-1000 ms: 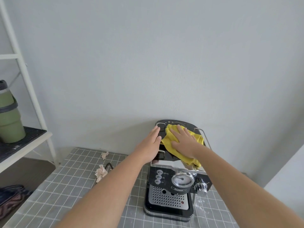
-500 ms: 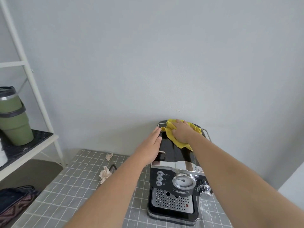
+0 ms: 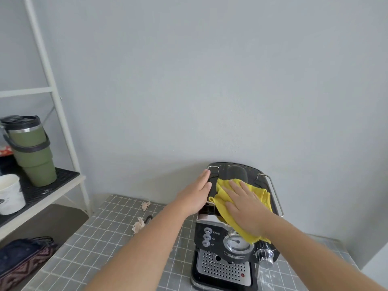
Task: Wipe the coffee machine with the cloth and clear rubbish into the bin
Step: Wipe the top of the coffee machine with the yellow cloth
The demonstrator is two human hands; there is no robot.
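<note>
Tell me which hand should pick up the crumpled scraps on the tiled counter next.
Left, probably. The left hand only braces the coffee machine on its left side, the side where both paper scraps lie. The right hand lies flat on the yellow cloth, farther from them.

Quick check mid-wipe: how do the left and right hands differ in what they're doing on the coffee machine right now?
The right hand lies flat on the yellow cloth, pressing it onto the top of the coffee machine; the left hand touches no cloth. The left hand rests bare against the machine's left top edge, while the right hand sits over the middle of the top. Both are open-palmed with fingers extended toward the wall, neither gripping anything.
</note>
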